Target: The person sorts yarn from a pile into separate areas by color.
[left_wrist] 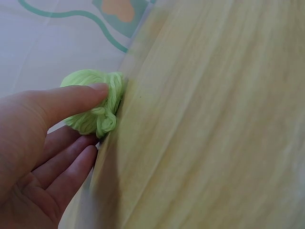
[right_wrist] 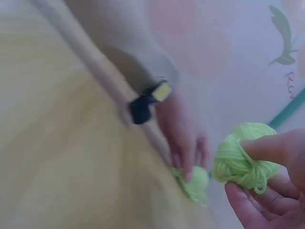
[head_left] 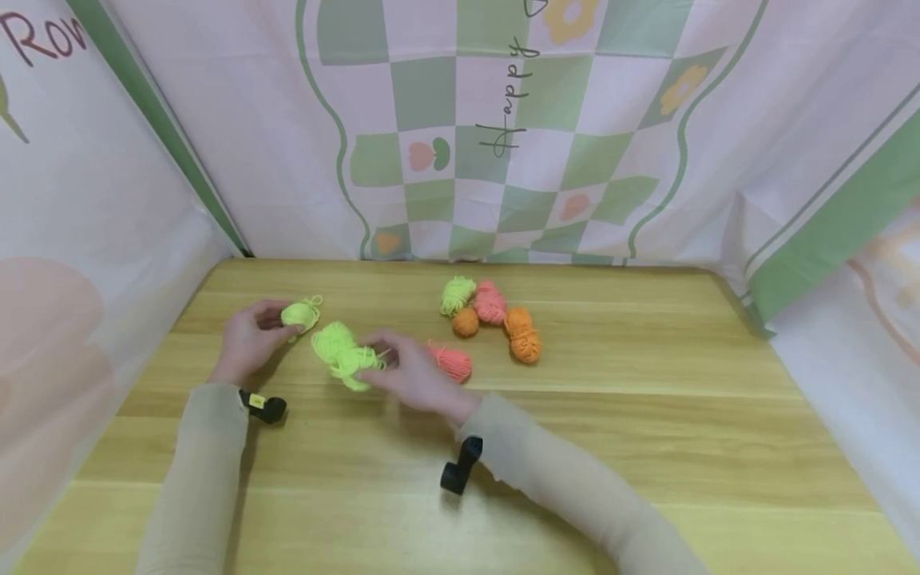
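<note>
My left hand (head_left: pixel 247 339) pinches a small yellow-green yarn ball (head_left: pixel 300 316) between thumb and fingers at the table's left side. In the left wrist view the thumb lies across this yarn ball (left_wrist: pixel 90 114), close to the tabletop. My right hand (head_left: pixel 417 375) grips a larger yellow-green yarn bundle (head_left: pixel 348 355), lumpy and with loose strands, just right of the left hand. The right wrist view shows thumb and fingers around that bundle (right_wrist: pixel 245 157). A pink yarn skein (head_left: pixel 453 363) lies behind the right hand, partly hidden by it.
Farther back are a yellow-green yarn ball (head_left: pixel 457 296), a pink yarn ball (head_left: pixel 490 303), a small orange-brown ball (head_left: pixel 465 323) and an orange yarn skein (head_left: pixel 522 335), grouped together. They lie on a wooden table (head_left: pixel 647 431). A printed cloth (head_left: pixel 496 216) hangs behind its back edge.
</note>
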Demonstrator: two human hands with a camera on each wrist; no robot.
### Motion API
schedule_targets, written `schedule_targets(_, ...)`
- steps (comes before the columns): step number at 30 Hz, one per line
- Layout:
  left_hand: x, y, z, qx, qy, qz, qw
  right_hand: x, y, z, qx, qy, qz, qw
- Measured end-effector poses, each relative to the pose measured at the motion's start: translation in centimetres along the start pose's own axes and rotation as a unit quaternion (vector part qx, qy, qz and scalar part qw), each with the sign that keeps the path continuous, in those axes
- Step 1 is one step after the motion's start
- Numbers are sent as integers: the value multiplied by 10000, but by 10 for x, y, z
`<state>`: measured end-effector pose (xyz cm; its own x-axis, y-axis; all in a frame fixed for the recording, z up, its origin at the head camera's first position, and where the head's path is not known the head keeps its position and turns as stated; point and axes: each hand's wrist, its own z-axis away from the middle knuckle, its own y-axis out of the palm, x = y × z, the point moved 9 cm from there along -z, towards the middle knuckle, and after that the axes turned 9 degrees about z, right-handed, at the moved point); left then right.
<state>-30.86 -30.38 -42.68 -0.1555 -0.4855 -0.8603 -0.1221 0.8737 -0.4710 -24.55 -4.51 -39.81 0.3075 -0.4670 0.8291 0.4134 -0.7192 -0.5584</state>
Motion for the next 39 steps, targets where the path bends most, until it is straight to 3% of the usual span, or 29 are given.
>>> schedule_targets(8,-2,1,-1,20,108,54,9999,18,-36,-46,-567,130,-444,9973)
schedule_targets(14,-3,1,-1,41,26,46,10000,18,-45,-68,-816,434,-842,9922)
schedule_targets(18,-3,0,-2,31,35,115,9999,5,-34,-76,-939,682,-1575,9807)
schedule_targets(21,-2,0,-2,18,16,148,9999,-6,-20,-77,-918,913,-1759,9759)
schedule_targets(29,2,0,-2,53,-105,129,9998,-30,6,-68,-1003,1436,-1364,9750)
schedule_targets(39,3,0,-1,28,-93,80,9999,-28,21,-64,-1005,1492,-1120,9773)
